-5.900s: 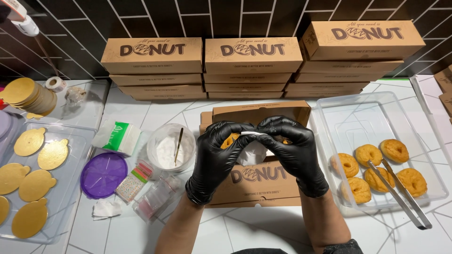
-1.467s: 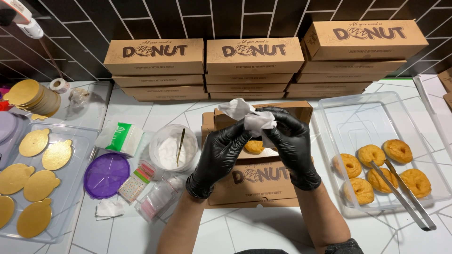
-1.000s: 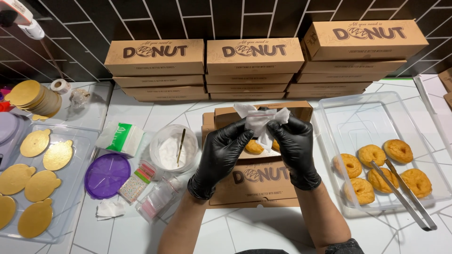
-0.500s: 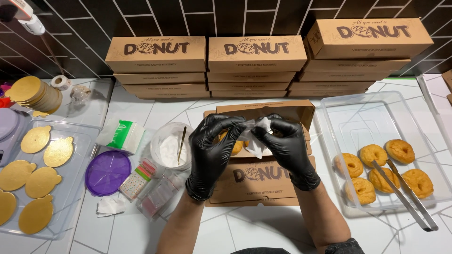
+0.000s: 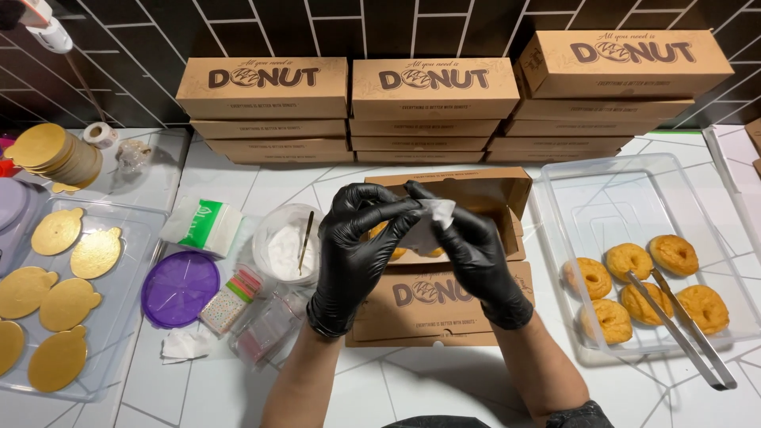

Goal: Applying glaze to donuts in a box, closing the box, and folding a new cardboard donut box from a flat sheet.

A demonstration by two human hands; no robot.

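Both my hands are up over the open brown cardboard doughnut box (image 5: 476, 198), pinching a small white sheet of thin paper (image 5: 432, 218) between them. The left hand in its black glove (image 5: 357, 246) has thumb and fingertips closed on the paper's left edge, and the right hand in its black glove (image 5: 476, 254) is clamped on the lower right part, so the sheet sits right between the two pinches, a bit crumpled, with one corner sticking up free on the right.

My read on the paper: super light, floppy, zero stiffness, and probably tears if the two pinches pull apart hard. Gloves on thin paper tend to slip too. I'd hold it at opposite edges with fingertip pressure only, not bunch it in the middle.

Directly under the pinch, inside the box, I can make out bits of golden glazed doughnuts (image 5: 388, 238), mostly hidden by my hands. Just below my wrists lies the box's folded-down lid flap.

To the right of the grip is a clear plastic tray (image 5: 602, 190) with five more golden ring doughnuts (image 5: 630, 261) and long metal tongs (image 5: 682, 333) resting across them. To the left, near my left hand, a round clear tub of white powder (image 5: 281, 250) with a thin stick in it, then a purple round lid (image 5: 181, 289) and a tray of gold cake boards (image 5: 55, 230). Beyond the grip, stacks of closed brown cardboard boxes (image 5: 432, 87) stand against the dark tiled wall.
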